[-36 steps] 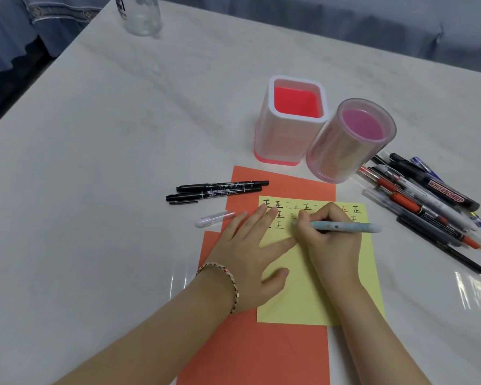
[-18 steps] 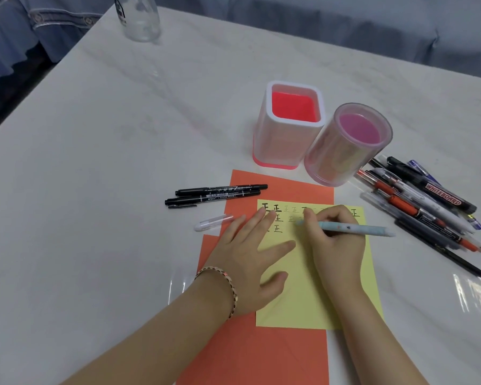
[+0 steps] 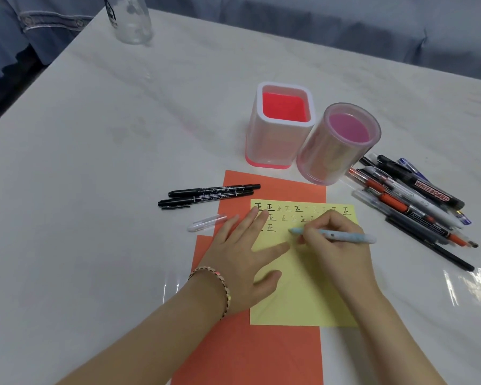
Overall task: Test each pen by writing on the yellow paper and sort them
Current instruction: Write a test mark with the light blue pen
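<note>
Shifted lower, right hand (image 3: pixel 338 247) grips blue pen (image 3: pixel 345 236) (left hand (image 3: pixel 240 263) flat on yellow paper (image 3: pixel 303 301)).

Likely a home living or dining room: a glossy white marble-pattern table (image 3: pixel 122 162) bordered by blue-grey upholstered seating (image 3: pixel 345 31).

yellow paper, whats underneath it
Orange paper lies under the yellow paper, showing past its top, left and bottom edges. Anything else beneath is covered.
</note>
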A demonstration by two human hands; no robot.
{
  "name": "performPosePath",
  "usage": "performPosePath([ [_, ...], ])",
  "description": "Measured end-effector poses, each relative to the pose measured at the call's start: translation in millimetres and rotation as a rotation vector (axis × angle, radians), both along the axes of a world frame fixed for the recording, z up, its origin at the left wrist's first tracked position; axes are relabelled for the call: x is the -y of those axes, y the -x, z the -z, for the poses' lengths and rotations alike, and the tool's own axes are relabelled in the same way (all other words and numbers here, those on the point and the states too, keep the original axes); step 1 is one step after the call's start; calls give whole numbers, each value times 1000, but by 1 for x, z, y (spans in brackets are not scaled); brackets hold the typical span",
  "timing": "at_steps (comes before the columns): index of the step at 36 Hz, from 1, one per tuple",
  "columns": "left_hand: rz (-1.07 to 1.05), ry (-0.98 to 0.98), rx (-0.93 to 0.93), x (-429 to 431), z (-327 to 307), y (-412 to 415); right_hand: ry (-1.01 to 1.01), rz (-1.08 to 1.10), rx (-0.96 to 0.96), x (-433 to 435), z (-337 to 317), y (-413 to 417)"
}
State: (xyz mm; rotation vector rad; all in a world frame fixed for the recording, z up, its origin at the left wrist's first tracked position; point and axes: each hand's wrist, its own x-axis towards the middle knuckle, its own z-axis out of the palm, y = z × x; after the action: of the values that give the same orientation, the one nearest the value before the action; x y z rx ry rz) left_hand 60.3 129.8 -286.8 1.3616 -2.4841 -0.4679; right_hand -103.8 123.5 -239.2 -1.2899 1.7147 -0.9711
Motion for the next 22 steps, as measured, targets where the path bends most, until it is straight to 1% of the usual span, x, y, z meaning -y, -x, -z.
performPosePath([
  [1,-2,0,4,0,0,0,3,20,0,0,0,2],
  [5,-5,2,0,0,0,0,-34,-11,-38,-4,1,5],
  [8,-3,9,-10,0,0,0,-15,53,-40,-7,2,8],
  [11,-5,20,-11,0,0,0,-42,34,-57,-10,1,9],
  [15,-5,28,-26,0,1,1,-36,109,-71,-12,2,17],
  [19,7,44,-22,0,3,1,-95,26,-59,-17,-3,19],
  [22,15,45,-9,0,4,0,-48,121,-36,-19,-3,25],
])
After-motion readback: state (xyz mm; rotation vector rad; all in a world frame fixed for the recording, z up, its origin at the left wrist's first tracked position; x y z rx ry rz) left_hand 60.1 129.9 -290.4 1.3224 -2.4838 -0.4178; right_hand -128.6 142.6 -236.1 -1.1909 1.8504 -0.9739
